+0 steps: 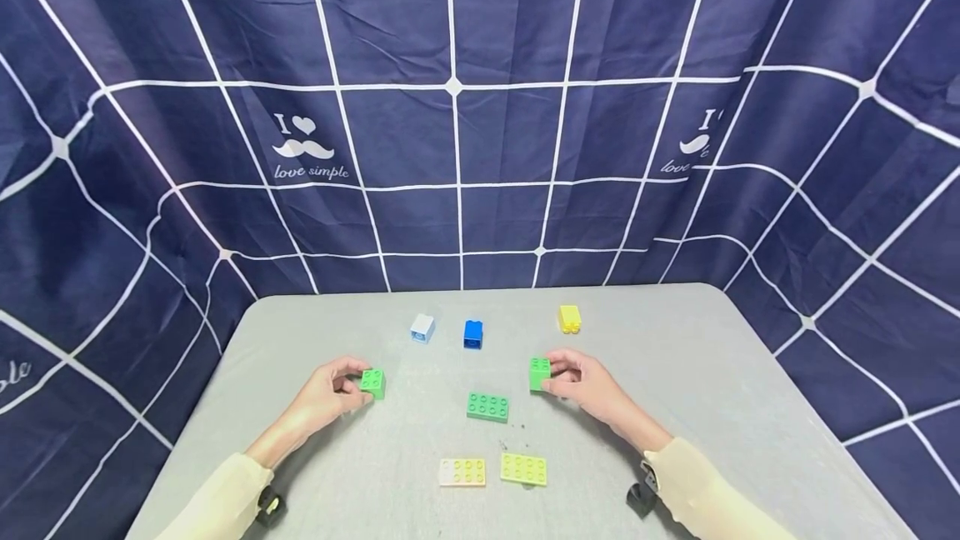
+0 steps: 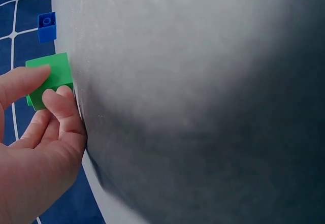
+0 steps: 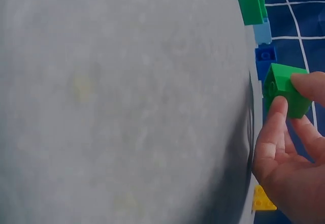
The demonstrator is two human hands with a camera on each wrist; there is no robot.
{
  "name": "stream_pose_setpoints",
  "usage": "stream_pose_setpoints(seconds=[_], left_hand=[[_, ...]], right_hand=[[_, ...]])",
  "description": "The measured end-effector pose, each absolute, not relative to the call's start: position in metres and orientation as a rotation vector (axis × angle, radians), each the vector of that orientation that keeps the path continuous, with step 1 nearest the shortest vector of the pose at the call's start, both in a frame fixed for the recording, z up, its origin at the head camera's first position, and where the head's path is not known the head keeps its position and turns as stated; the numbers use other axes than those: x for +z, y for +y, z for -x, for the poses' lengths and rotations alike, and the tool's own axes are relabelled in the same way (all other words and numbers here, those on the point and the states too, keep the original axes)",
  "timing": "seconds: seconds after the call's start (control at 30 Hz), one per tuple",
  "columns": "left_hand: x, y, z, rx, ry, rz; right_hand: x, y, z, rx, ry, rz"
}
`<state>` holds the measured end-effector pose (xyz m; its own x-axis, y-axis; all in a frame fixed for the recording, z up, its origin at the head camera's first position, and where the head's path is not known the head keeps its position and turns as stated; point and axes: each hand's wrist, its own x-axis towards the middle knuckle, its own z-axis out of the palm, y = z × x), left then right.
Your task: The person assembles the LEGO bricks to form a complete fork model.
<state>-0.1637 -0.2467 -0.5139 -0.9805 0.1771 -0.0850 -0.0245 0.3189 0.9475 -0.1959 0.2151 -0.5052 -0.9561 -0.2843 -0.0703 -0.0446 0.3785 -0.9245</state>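
My left hand (image 1: 337, 390) pinches a bright green building brick (image 1: 372, 383) between thumb and fingers, at the left of the table; its studs face up. In the left wrist view the thumb lies on the side of this green brick (image 2: 60, 67), with fingertips under its lower edge. On the right, my right hand (image 1: 581, 377) grips another bright green brick (image 1: 539, 374), also studs up. The right wrist view has that brick (image 3: 287, 87) between thumb and fingertips. Between the two hands, a longer darker green brick (image 1: 487, 407) lies on the table, touched by neither.
On the grey table (image 1: 300, 332), a pale blue brick (image 1: 422, 328), a blue brick (image 1: 472, 334) and a yellow brick (image 1: 569, 319) stand toward the back. Nearer the front lie a pale orange-yellow brick (image 1: 462, 472) and a yellow-green brick (image 1: 523, 469). A navy checked curtain (image 1: 405, 132) hangs behind.
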Motion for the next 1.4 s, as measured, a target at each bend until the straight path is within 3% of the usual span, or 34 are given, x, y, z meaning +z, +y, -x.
stream_pose_setpoints(seconds=[1.4], left_hand=[[-0.517,-0.249,0.161,1.715,2.460,-0.136]], right_hand=[[-0.484,0.147,0.204,-1.685,2.437,0.414]])
